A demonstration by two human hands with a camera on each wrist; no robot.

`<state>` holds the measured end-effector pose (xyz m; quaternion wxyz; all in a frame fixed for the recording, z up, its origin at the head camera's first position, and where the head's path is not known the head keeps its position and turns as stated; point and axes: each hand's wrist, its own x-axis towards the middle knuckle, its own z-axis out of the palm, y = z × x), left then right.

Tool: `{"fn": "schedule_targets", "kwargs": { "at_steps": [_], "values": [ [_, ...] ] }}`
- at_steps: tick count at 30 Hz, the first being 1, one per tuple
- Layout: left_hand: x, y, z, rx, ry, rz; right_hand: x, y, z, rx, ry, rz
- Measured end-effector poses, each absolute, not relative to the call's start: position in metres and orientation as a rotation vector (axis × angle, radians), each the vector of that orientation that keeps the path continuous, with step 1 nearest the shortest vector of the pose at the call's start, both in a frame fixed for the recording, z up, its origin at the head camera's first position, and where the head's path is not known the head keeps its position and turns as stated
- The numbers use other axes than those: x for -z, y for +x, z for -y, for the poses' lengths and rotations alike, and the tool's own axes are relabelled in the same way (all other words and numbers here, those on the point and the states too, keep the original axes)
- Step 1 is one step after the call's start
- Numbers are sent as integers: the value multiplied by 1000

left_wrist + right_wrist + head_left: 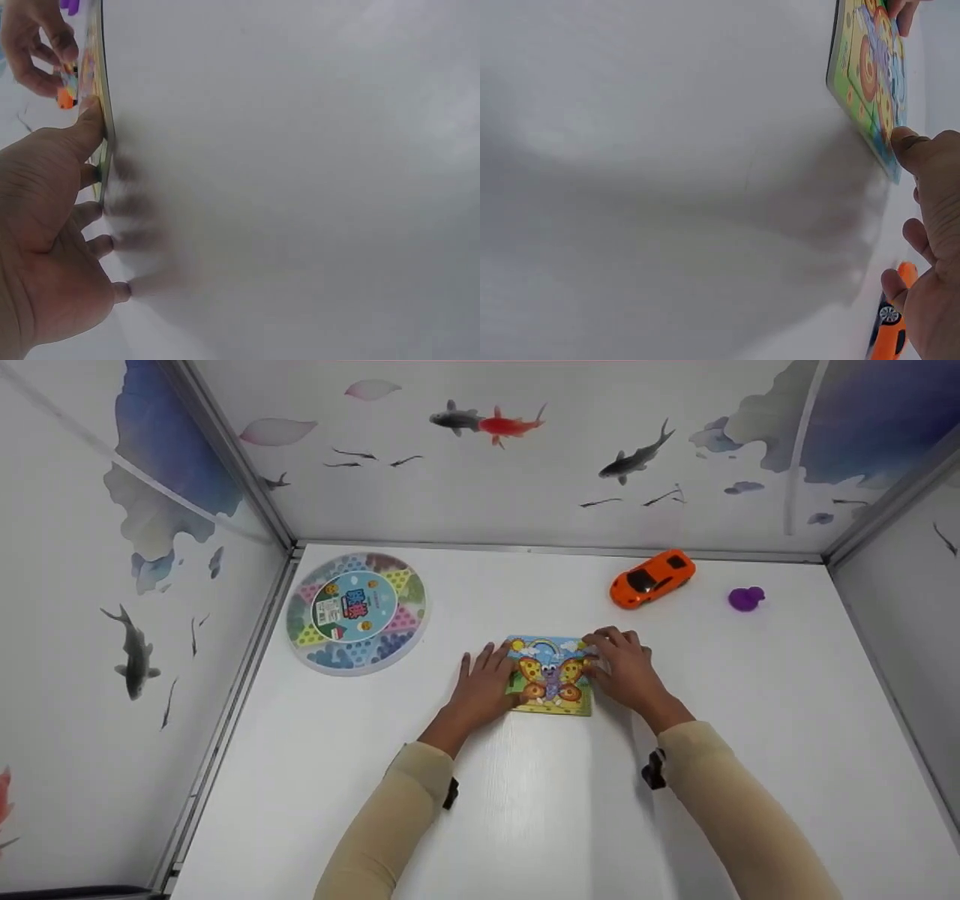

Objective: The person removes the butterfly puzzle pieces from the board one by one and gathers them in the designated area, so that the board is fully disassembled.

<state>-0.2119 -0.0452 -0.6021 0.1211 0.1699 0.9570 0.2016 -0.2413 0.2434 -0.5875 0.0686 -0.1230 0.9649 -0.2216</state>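
A jigsaw puzzle (551, 701) with a cartoon butterfly lies flat on the white table, between both hands. My left hand (486, 688) rests at its left side, fingers spread and fairly straight. In the left wrist view the left thumb (91, 120) touches the board's edge, while several fingertips reach the table. At the upper right corner, my right hand (628, 669) has its thumb and fingers bent about a small colourful puzzle piece (70, 78), partly hidden. The right wrist view shows the right thumb (909, 146) over the puzzle's edge (861, 112).
A round board-game box (409, 619) lies at the back left. An orange toy car (652, 579) stands at the back right, with a small purple toy duck (745, 598) further right. Printed wall panels (510, 487) border the table (510, 810) at the back and sides.
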Motion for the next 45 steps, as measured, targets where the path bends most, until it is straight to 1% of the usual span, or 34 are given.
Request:
{"fn": "schedule_targets", "kwargs": {
  "at_steps": [8, 14, 24, 38, 45],
  "values": [
    [600, -212, 48, -584, 498, -2793, 592, -238, -268, 674, -267, -2899],
    [601, -212, 49, -605, 521, -2781, 592, -237, -279, 659, -257, -2883],
    [600, -212, 52, -653, 550, -2755, 594, -231, -283, 622, -342, -2932],
    [602, -215, 50, -626, 545, -2775, 595, -233, -284, 587, -332, -2913],
    [602, -215, 49, -633, 534, -2768, 595, -232, -285, 649, -329, -2911]
  ]
}}
